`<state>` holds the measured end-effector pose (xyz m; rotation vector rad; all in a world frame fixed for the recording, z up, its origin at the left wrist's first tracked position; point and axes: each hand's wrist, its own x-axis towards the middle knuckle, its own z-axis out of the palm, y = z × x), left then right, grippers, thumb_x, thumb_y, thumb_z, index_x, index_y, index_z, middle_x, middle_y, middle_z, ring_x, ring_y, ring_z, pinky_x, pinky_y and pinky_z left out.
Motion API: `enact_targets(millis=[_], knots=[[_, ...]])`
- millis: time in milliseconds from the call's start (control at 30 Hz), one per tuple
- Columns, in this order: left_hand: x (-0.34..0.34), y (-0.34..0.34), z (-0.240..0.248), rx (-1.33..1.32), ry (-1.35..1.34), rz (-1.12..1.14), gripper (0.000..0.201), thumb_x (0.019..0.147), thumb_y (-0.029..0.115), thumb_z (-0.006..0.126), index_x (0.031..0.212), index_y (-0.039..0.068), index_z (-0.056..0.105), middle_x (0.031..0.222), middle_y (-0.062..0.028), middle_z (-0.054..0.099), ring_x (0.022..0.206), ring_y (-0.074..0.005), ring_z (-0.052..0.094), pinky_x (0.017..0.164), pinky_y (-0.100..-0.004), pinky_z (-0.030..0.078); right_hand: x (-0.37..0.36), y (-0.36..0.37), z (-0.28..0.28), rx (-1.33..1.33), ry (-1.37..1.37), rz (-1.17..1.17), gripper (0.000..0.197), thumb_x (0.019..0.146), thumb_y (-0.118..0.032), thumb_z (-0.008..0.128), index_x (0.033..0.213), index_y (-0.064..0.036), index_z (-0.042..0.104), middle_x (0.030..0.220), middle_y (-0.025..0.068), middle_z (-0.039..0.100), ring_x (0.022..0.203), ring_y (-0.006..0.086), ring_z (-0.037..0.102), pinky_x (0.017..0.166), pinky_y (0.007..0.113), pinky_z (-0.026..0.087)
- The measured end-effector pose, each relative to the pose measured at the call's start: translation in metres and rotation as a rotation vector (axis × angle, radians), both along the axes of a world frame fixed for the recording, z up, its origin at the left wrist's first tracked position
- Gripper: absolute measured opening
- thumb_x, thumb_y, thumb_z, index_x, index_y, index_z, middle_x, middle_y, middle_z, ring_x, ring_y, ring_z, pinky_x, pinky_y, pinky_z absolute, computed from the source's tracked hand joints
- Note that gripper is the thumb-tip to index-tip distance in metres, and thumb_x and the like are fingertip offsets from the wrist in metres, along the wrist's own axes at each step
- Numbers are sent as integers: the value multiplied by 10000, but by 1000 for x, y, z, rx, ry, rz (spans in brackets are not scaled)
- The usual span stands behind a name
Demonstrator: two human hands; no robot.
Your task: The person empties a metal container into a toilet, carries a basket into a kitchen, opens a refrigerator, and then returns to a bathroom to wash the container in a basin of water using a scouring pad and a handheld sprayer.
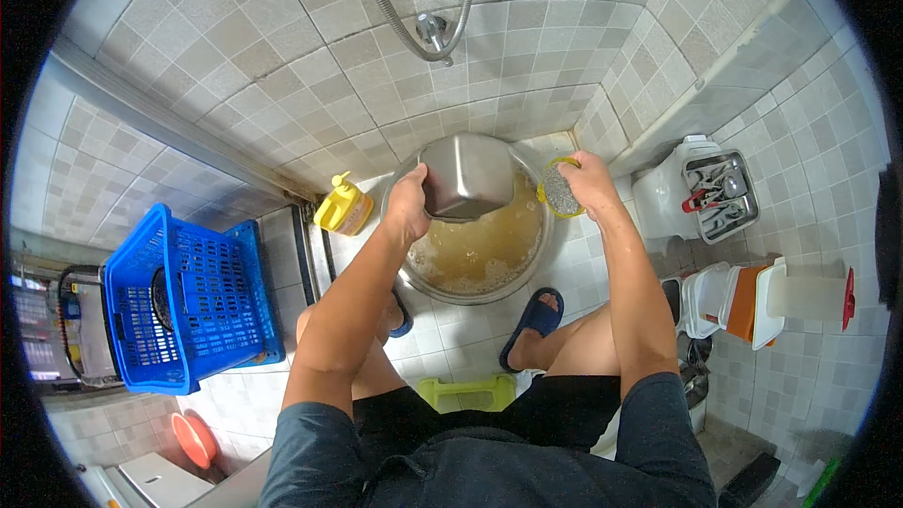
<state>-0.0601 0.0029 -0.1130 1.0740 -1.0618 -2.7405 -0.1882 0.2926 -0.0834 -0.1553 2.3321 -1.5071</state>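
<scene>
My left hand (pixel 407 204) grips the side of a deep stainless steel food pan (pixel 472 167), which is tilted with its smooth underside showing. The pan is held over a wide round metal basin (pixel 470 300) of cloudy, yellowish, soapy water (pixel 480 254). At the basin's right edge, my right hand (pixel 593 184) is closed on a round scrubber (pixel 562 190), grey and mesh-like with a yellow rim. Its fingers are partly hidden behind the scrubber. The pan covers the far part of the basin.
A yellow pump bottle (pixel 344 206) stands left of the basin; a blue plastic crate (pixel 188 301) is further left. On the right are a metal cutlery container (pixel 720 190) and stacked plastic tubs (pixel 734 301). A hose (pixel 395 19) hangs on the tiled wall. A green stool (pixel 466 393) is below me.
</scene>
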Motion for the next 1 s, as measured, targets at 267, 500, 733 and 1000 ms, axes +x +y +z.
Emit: enact_targets(millis=[267, 500, 733, 1000], knots=[[4, -23, 22, 78, 82, 63, 328, 1050, 263, 418, 1216, 2, 529, 1183, -86, 591, 1110, -256, 575, 1018, -421, 444, 8, -19, 5, -6, -61, 21, 240, 869, -131, 626, 993, 73, 656, 895, 167, 683, 820, 224, 643, 729, 372, 499], [10, -30, 33, 68, 70, 125, 302, 1041, 237, 425, 1176, -9, 537, 1147, -94, 598, 1072, -254, 588, 1007, -414, 454, 15, -30, -7, 157, -92, 224, 235, 879, -142, 614, 998, 55, 662, 898, 180, 682, 822, 252, 641, 733, 398, 496], [15, -37, 48, 60, 59, 146, 275, 1024, 237, 453, 1132, 10, 563, 1082, -91, 630, 1054, -263, 615, 994, -428, 467, 15, -41, -13, 222, -28, 308, 257, 879, -157, 621, 1008, 61, 662, 901, 207, 682, 831, 290, 654, 753, 416, 498], [3, -39, 57, -42, 25, 114, 283, 1012, 268, 473, 1138, 38, 579, 1135, -86, 641, 1068, -258, 613, 964, -417, 474, 17, -64, 16, 149, -13, 187, 166, 850, -97, 566, 947, 15, 644, 789, 82, 642, 713, 170, 579, 647, 329, 462]])
